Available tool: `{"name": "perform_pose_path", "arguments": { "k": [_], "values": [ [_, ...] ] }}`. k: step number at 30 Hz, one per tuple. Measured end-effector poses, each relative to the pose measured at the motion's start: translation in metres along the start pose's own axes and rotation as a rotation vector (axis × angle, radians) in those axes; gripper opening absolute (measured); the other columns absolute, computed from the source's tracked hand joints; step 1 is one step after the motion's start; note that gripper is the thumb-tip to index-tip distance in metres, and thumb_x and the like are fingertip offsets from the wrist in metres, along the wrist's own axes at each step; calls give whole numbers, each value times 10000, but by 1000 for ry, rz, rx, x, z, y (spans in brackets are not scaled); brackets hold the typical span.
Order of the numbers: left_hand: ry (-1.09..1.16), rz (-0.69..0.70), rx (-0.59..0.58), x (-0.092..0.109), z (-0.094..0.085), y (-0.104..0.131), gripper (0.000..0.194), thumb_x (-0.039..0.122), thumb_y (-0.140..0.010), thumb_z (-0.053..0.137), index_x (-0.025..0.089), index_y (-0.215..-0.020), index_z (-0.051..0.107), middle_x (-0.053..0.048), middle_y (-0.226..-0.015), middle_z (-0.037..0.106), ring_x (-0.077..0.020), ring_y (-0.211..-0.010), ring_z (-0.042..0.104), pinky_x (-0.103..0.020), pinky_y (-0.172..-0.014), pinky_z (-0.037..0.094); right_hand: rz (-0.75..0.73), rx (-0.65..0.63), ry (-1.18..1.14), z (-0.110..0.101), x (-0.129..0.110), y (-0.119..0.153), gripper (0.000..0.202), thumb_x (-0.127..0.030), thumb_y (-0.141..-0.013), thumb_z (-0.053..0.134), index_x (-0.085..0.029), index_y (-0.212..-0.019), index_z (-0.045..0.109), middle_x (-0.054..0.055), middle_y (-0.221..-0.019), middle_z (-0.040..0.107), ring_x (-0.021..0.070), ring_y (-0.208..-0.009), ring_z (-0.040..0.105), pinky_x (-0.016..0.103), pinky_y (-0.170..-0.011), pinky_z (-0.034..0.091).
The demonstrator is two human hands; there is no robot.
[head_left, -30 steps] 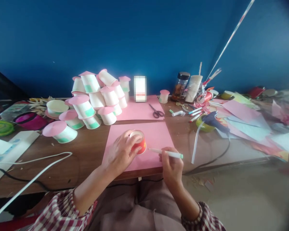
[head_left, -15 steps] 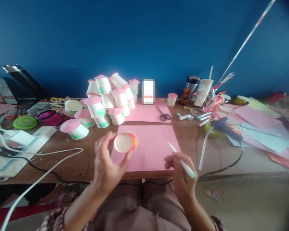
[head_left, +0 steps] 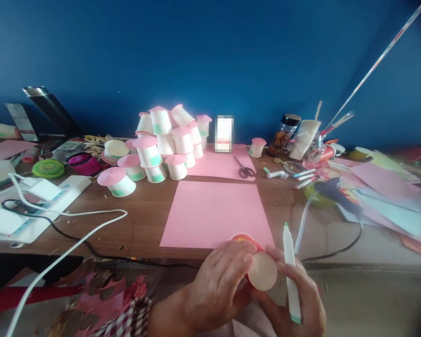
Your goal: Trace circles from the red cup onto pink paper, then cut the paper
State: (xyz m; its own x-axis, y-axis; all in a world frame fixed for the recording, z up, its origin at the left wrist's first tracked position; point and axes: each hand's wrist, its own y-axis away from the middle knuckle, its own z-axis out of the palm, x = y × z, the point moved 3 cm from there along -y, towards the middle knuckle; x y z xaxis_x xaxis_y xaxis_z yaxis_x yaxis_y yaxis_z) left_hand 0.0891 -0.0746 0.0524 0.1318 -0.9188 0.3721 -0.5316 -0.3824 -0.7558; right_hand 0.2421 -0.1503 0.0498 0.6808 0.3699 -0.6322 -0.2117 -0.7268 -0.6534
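Observation:
My left hand [head_left: 219,278] is wrapped round a small paper cup [head_left: 263,272] with a red and orange side, held near the table's front edge. The cup's pale round end faces me. My right hand [head_left: 308,290] grips a white marker [head_left: 290,276] with a green tip pointing up, uncapped. Its fingers also touch the right side of the cup. Just beyond both hands lies a pink paper sheet [head_left: 214,210]. Farther back stands a pile of white paper cups [head_left: 164,142] with pink paper tops and green patches.
Scissors [head_left: 244,167] lie on another pink sheet at the back. Several markers [head_left: 305,174] and a glue gun [head_left: 337,194] are to the right, with loose coloured paper [head_left: 389,201]. A power strip [head_left: 56,208] and a white cable [head_left: 98,229] occupy the left.
The cup has moved right and towards me in my left hand, and it is turned. My right hand has come to it, with the marker now tip up. The view has shifted slightly.

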Motion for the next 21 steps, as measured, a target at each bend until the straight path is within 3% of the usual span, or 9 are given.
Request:
{"name": "perform_pose_path", "arguments": {
  "k": [5,9,14,21],
  "values": [
    [-86,-24,-48,-4,1,-1,683,335,-818,605,37,-1360,317,-263,-1296,527,-300,-1297,425,-469,-993,460,30,78,5,-7,11,-17,473,-152,-707,749,-201,-1129,541,169,-1168,650,336,-1079,624,492,-846,539],
    [-142,16,-166,-9,2,-3,343,250,-817,598,135,-1138,563,-105,-1097,677,-206,-1045,615,-391,-982,475,133,151,122,-12,29,-45,487,-207,-730,737,-194,-1170,531,163,-1168,650,309,-1032,648,473,-852,535],
    [-221,51,-149,-16,8,-1,232,207,-825,576,154,-1044,632,-57,-1005,709,-184,-914,649,-368,-926,507,190,74,196,0,43,-75,396,-305,-791,684,-203,-1144,535,146,-1147,660,285,-1052,636,456,-879,518],
    [-245,39,-139,-26,15,9,215,200,-830,550,140,-1013,645,-70,-985,712,-182,-934,648,-353,-888,527,203,-32,231,17,52,-86,403,-329,-780,691,-220,-1134,534,128,-1156,663,278,-1043,635,452,-900,500]
  ]
}}
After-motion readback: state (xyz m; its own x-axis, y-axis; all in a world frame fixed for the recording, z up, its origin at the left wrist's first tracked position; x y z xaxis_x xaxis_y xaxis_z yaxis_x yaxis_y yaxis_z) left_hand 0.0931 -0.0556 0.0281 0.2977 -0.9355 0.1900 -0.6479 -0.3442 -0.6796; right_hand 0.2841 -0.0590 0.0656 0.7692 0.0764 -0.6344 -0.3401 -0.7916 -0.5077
